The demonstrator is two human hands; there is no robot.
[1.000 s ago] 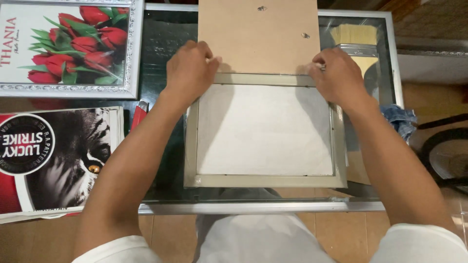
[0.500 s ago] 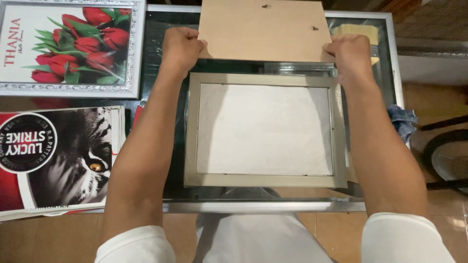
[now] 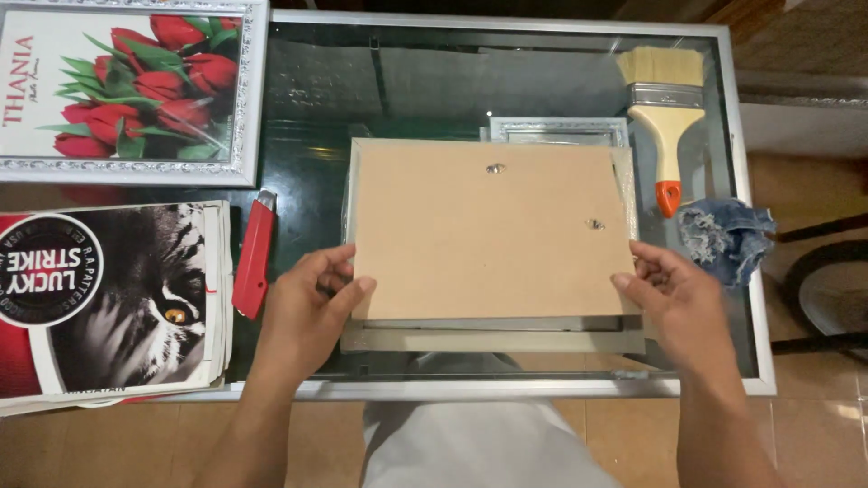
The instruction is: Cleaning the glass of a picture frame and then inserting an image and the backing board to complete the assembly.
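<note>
Your left hand (image 3: 307,312) holds the near left corner of the brown backing board (image 3: 488,230), thumb lying on top of the board and the other fingers curled at its edge, so that grip is clenched on the board. Your right hand (image 3: 680,307) does the same at the near right corner, thumb on the top face and fingers wrapped along the side. The board lies flat over the grey picture frame (image 3: 493,339), covering most of it; only the frame's near rail and thin slivers along the left and right sides show past the board's edges. Two small metal fittings sit on the board's upper face, one near the far edge and one toward the right. All of this rests on the glass worktop (image 3: 407,81) with its metal rim. Just beyond the board, a silver ornate frame (image 3: 556,131) peeks out. To your right lie a wide paintbrush (image 3: 667,117) with a pale wooden handle and orange tip, and beside it a scrap of denim cloth (image 3: 728,237). To your left, a red utility knife (image 3: 253,258) lies near your left hand, next to a stack of printed posters (image 3: 108,298), with a framed picture of red tulips (image 3: 131,86) farther back.
</note>
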